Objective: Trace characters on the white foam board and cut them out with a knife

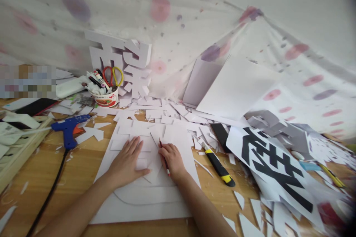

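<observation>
A large white sheet of board [122, 209] lies on the wooden table, with cut white pieces on its upper part. My left hand [128, 161] rests flat with fingers stretched on a white cut-out piece [118, 145], pressing it against the board. In my right hand [171, 159] is a dark red pencil [167, 166], its tip pointing up and away, close to the cut-out's right side. A thin curved line runs across the lower board. Whether the pencil tip touches the board I cannot tell.
Right of the board lie a yellow-black utility knife [218, 164] and a paper printed with a black character [272, 159]. On the left is a blue glue gun [69, 129] with its cord. A tub of pens and scissors [105, 98] stands behind, among white scraps.
</observation>
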{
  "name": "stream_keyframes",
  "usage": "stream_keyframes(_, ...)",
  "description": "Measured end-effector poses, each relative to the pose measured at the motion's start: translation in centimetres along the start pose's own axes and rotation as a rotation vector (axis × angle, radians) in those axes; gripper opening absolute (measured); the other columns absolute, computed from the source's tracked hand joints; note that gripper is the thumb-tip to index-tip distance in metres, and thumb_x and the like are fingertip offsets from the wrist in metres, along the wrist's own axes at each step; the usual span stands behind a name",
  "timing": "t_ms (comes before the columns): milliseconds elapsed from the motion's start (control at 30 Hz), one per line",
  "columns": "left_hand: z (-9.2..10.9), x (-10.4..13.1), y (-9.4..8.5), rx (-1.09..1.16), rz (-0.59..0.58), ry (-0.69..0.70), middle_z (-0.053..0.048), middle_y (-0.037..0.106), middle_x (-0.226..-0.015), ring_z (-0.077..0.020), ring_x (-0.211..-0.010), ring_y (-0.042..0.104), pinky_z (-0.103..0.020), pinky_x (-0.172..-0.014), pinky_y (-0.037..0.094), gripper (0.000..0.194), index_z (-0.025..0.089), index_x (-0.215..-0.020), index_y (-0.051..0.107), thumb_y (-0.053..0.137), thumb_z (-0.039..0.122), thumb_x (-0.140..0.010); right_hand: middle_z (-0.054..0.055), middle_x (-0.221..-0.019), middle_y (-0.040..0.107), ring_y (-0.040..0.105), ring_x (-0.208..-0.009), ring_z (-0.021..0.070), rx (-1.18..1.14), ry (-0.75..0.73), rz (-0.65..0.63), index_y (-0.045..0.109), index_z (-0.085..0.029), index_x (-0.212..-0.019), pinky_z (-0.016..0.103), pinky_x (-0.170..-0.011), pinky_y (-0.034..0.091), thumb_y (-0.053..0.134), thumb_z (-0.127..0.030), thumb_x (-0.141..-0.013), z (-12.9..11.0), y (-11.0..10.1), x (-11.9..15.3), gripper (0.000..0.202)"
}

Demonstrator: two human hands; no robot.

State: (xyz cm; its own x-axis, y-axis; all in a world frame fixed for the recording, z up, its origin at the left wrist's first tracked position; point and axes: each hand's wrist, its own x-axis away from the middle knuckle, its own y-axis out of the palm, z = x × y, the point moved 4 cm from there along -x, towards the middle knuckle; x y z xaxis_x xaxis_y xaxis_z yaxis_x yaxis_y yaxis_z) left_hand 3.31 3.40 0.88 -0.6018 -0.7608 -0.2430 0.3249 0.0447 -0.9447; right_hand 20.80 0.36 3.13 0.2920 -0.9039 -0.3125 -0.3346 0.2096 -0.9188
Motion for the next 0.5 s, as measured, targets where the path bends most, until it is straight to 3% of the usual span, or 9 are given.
stream_keyframes(500, -0.27, -0.14, 0.65, 0.006, 0.023, -0.025, -0.017, 0.029, -0.141, -0.0284, -0.132, 0.022, -0.043, -0.107, 0.021, 0.097, 0.011, -0.13, 0.035, 0.049, 0.074, -0.058, 0.006, -0.098, 0.061, 0.049, -0.092, 0.0201, -0.122, 0.035, -0.013, 0.059, -0.02, -0.091, 0.032, -0.08, 0.039, 0.046, -0.014, -0.085, 0.02, -0.45, 0.09, 0.016)
